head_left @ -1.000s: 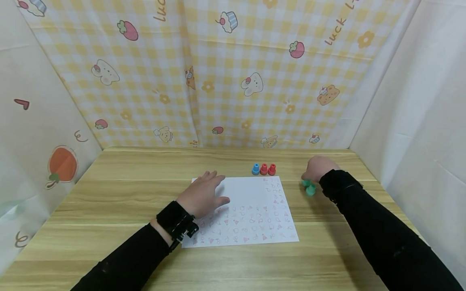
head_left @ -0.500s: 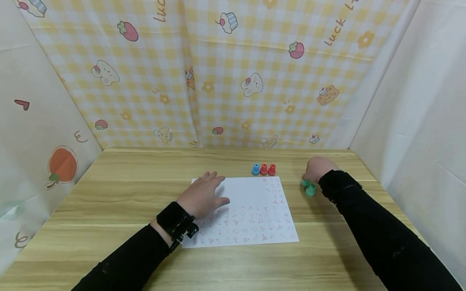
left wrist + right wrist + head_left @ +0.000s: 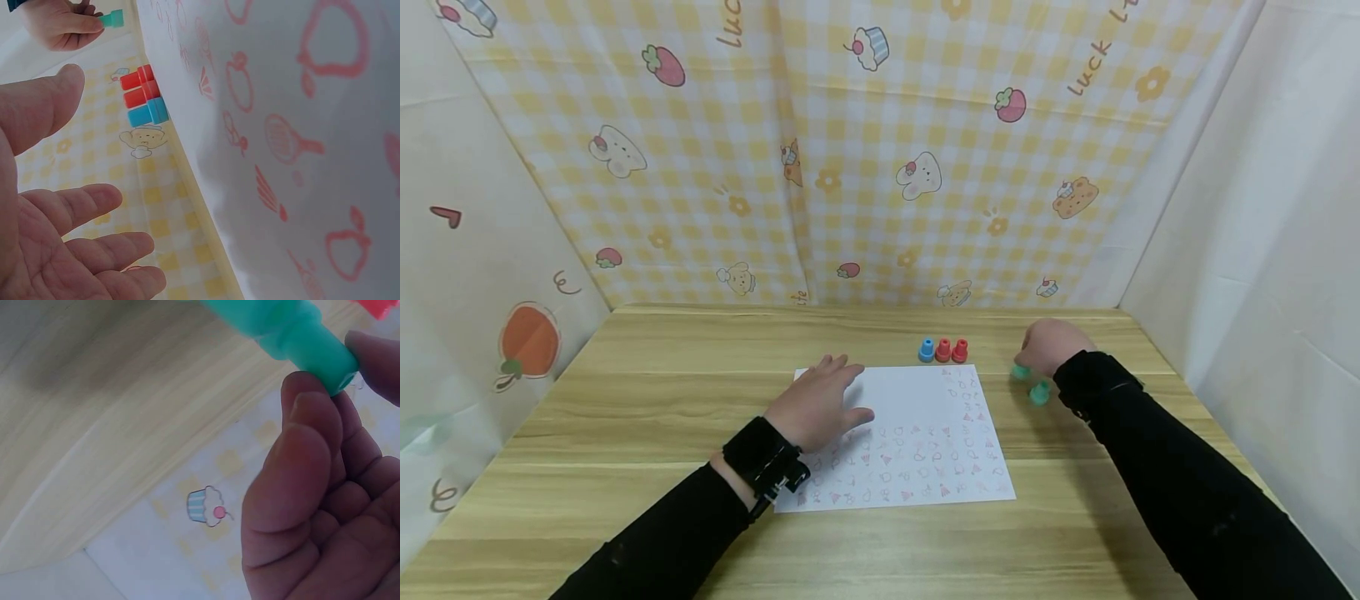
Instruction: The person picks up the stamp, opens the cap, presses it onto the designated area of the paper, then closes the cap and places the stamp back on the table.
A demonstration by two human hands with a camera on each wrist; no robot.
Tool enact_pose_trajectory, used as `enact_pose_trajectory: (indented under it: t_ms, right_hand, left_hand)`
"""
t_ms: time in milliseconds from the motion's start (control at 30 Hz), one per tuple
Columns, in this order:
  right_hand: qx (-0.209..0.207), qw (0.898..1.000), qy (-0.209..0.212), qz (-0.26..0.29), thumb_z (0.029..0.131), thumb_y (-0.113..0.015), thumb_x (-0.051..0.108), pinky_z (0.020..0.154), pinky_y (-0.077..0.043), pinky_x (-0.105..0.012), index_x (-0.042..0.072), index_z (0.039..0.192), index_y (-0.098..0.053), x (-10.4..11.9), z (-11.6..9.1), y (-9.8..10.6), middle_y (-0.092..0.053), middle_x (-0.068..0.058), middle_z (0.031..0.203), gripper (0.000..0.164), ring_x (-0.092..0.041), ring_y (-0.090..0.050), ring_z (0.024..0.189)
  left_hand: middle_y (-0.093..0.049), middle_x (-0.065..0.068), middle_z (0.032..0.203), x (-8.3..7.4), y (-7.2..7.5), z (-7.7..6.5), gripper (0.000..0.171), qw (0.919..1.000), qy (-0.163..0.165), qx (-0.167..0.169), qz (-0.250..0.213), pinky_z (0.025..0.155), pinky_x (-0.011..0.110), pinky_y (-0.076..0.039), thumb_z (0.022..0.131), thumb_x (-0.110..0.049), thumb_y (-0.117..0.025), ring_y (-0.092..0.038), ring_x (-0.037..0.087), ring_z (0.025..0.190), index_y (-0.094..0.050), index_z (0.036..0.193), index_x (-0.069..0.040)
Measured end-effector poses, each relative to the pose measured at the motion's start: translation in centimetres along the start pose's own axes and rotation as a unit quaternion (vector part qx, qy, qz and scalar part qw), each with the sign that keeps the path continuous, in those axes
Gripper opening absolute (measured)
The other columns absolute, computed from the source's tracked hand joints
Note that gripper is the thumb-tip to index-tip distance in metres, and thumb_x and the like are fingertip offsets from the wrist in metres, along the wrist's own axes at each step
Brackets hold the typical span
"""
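Note:
In the head view my right hand [image 3: 1054, 346] pinches a green toy stamp [image 3: 1021, 372] above the wooden table. Thumb and fingertips grip its narrow end in the right wrist view, where the green stamp [image 3: 300, 344] runs out past the top edge. A second green piece [image 3: 1040, 393] sits just nearer to me, below that hand; its kind is hard to tell. My left hand [image 3: 815, 402] spreads over the left part of a white paper [image 3: 902, 396] printed with small red pictures. Its fingers are extended and hold nothing; whether the palm touches the paper cannot be told.
A blue stamp [image 3: 927, 350] and two red stamps, one the right-hand red stamp [image 3: 960, 351], stand in a row behind the paper's far edge. A yellow checked cloth [image 3: 865, 167] closes off the back of the table [image 3: 662, 400]. White cloth [image 3: 1247, 250] hangs at the sides.
My right hand has shifted slightly left and away with the green stamp. The two green pieces, close together before, now stand apart. The left hand has stayed where it was.

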State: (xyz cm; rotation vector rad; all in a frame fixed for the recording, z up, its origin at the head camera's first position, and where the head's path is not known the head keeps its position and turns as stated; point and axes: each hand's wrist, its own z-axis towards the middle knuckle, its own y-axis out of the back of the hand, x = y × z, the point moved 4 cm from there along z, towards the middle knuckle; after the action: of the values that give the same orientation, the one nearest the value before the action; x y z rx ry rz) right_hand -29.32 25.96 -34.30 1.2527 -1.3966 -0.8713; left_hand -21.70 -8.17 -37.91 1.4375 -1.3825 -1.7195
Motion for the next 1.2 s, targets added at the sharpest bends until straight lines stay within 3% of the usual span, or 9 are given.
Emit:
enact_pose_trajectory:
  t_ms: [133, 333, 667, 1033, 1200]
  right_hand:
    - [-0.003, 1.0, 0.002, 0.004, 0.092, -0.065, 0.018, 0.06, -0.039, -0.028, 0.008, 0.075, -0.069, 0.9, -0.4, 0.3, -0.052, 0.004, 0.063, 0.02, -0.016, -0.049, 0.062]
    - [-0.009, 1.0, 0.016, 0.016, 0.096, -0.068, 0.023, 0.062, -0.042, -0.028, 0.005, 0.092, -0.075, 2.3, -1.0, 0.5, -0.061, 0.0, 0.072, 0.02, -0.017, -0.054, 0.067]
    - [-0.022, 0.997, 0.058, 0.045, 0.097, -0.07, 0.023, 0.058, -0.041, -0.028, 0.008, 0.086, -0.073, 5.2, -1.7, -0.1, -0.061, 0.0, 0.069, 0.019, -0.015, -0.051, 0.06]
    - [-0.03, 0.991, 0.102, 0.082, 0.094, -0.075, 0.021, 0.057, -0.038, -0.026, 0.011, 0.074, -0.069, 8.9, -2.2, -1.9, -0.059, 0.002, 0.068, 0.023, -0.014, -0.049, 0.061]
    - [-0.019, 0.987, 0.119, 0.11, 0.095, -0.076, 0.019, 0.06, -0.04, -0.026, 0.008, 0.077, -0.072, 10.3, -2.4, -2.7, -0.063, 0.001, 0.072, 0.021, -0.015, -0.051, 0.063]
  left_hand:
    - [-0.036, 0.024, 0.168, 0.0, 0.0, 0.0, 0.073, 1.0, 0.002, -0.001, 0.0, 0.129, 0.06, -0.022, 0.099, -0.044, -0.072, -0.027, 0.044, 0.159, -0.047, 0.157, -0.007]
    - [-0.036, 0.023, 0.168, 0.1, -0.1, 0.0, 0.074, 1.0, 0.006, -0.004, -0.005, 0.13, 0.058, -0.021, 0.099, -0.045, -0.072, -0.026, 0.043, 0.16, -0.047, 0.158, -0.008]
    - [-0.035, 0.023, 0.168, 0.0, -0.1, 0.0, 0.074, 1.0, 0.002, -0.005, -0.003, 0.13, 0.058, -0.02, 0.099, -0.045, -0.072, -0.026, 0.044, 0.16, -0.046, 0.158, -0.008]
    - [-0.032, 0.025, 0.169, -0.2, -0.3, 0.1, 0.077, 1.0, 0.0, 0.001, 0.005, 0.13, 0.06, -0.019, 0.098, -0.047, -0.073, -0.023, 0.046, 0.16, -0.046, 0.158, -0.008]
    - [-0.03, 0.026, 0.17, -0.4, -0.3, 0.1, 0.078, 0.9999, 0.003, 0.004, 0.013, 0.13, 0.061, -0.019, 0.098, -0.049, -0.072, -0.021, 0.046, 0.161, -0.045, 0.159, -0.008]
